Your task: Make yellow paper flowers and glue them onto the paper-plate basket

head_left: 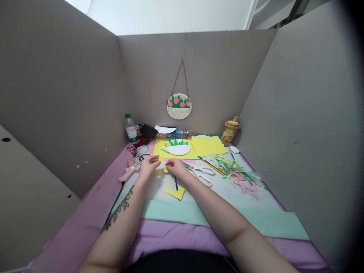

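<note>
My left hand (149, 165) hovers over the mat with its fingers loosely curled and slightly apart; I see nothing held in it. Close beside it, my right hand (175, 167) has its fingertips pinched at a small yellow paper piece (165, 170). Another yellow scrap (158, 173) lies on the mat below the hands. Nearer me are a blue pen-like tool (176, 184) and a yellow paper square (178, 193). White-handled scissors (203, 176) rest by my right wrist. Beyond the hands, a white half-plate (178, 149) with green paper leaves lies on yellow paper (157, 146).
A pink glue gun (129, 173) lies left, near tape rolls (143, 149). Pencils (213, 167) and green and pink paper scraps (241, 178) lie right. A bottle (131, 129) and yellow cup (229, 131) stand behind. A decorated plate (179, 107) hangs on the grey partition.
</note>
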The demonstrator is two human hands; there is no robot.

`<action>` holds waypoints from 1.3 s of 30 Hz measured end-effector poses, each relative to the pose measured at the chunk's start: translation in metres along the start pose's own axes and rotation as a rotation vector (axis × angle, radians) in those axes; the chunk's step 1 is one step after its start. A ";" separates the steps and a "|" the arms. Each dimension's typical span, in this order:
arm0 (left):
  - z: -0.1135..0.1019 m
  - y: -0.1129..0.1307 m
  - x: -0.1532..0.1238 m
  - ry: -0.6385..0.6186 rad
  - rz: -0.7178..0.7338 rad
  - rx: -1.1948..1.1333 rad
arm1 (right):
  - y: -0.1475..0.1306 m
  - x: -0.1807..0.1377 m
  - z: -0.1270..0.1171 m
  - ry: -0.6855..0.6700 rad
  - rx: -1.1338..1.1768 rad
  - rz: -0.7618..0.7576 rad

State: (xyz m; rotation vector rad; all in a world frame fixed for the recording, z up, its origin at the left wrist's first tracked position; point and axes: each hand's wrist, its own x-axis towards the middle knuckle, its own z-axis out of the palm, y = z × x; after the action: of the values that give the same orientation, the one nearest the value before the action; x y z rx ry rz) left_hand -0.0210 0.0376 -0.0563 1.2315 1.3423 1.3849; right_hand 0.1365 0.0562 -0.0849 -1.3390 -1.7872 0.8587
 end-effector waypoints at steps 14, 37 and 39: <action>0.004 -0.001 -0.005 -0.209 -0.023 -0.156 | -0.018 -0.001 -0.031 -0.099 0.247 -0.453; 0.017 0.019 -0.020 0.010 0.237 -0.046 | -0.030 -0.004 -0.019 0.148 0.622 -0.257; 0.018 0.019 -0.021 0.015 0.229 -0.064 | -0.033 -0.005 -0.020 0.171 0.602 -0.249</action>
State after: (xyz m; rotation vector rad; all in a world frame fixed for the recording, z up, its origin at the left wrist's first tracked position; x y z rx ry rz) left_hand 0.0013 0.0190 -0.0403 1.3670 1.1859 1.5861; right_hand 0.1384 0.0448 -0.0475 -0.7577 -1.3700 1.0024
